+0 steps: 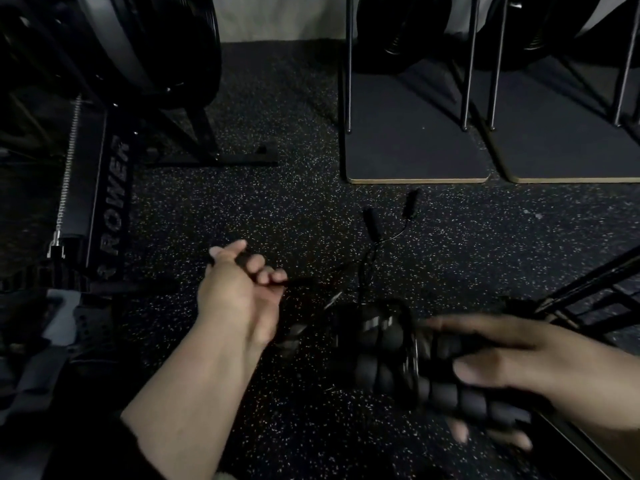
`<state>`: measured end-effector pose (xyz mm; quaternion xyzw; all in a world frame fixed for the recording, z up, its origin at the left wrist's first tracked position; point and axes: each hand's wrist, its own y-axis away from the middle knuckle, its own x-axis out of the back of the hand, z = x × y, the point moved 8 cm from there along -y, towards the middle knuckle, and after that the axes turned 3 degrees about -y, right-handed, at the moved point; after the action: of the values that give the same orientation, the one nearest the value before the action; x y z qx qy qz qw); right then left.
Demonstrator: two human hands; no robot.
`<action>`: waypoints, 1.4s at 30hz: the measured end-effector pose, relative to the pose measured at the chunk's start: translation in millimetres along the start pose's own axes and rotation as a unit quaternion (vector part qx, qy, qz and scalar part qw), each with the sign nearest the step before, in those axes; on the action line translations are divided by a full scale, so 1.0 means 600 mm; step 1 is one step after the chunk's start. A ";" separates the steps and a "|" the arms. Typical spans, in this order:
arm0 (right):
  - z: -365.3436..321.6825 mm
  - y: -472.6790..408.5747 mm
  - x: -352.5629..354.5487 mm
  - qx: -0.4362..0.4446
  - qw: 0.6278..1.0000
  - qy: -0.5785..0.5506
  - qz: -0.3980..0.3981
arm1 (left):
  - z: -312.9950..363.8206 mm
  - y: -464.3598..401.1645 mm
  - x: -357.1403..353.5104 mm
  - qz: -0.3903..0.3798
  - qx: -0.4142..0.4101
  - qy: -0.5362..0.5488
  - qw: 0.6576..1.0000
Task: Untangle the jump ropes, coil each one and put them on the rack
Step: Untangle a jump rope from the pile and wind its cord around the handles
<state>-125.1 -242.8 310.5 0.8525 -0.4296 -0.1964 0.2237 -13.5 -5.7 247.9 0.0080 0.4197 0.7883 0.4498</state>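
Jump ropes (372,306) in a dark knot on the near floor, left hand (239,289) curled round a thin cord, right hand (491,368) wrapped round thick handles (398,362); pulling hard now could tighten the knot.

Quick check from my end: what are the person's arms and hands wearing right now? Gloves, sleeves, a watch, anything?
Both hands are bare: no gloves, rings or watch show on the left hand or the right hand. The left forearm is bare up to a dark sleeve edge near the elbow. The right arm leaves the frame at the wrist, so its sleeve cannot be seen.
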 end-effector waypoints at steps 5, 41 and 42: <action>0.031 -0.015 0.047 -0.047 0.964 0.165 0.205 | 0.004 0.005 0.001 -0.007 0.029 -0.195 0.980; -0.009 -0.092 0.056 0.079 0.892 0.075 0.440 | -0.102 0.071 -0.031 -0.305 0.067 -0.486 0.816; -0.008 -0.100 0.045 0.061 0.897 0.101 0.425 | -0.105 0.075 -0.030 -0.309 0.082 -0.474 0.820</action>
<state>-69.1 -232.2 277.9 0.6157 -0.7375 0.0308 0.2759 -59.2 -70.5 244.1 0.2875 0.1980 0.4696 0.8109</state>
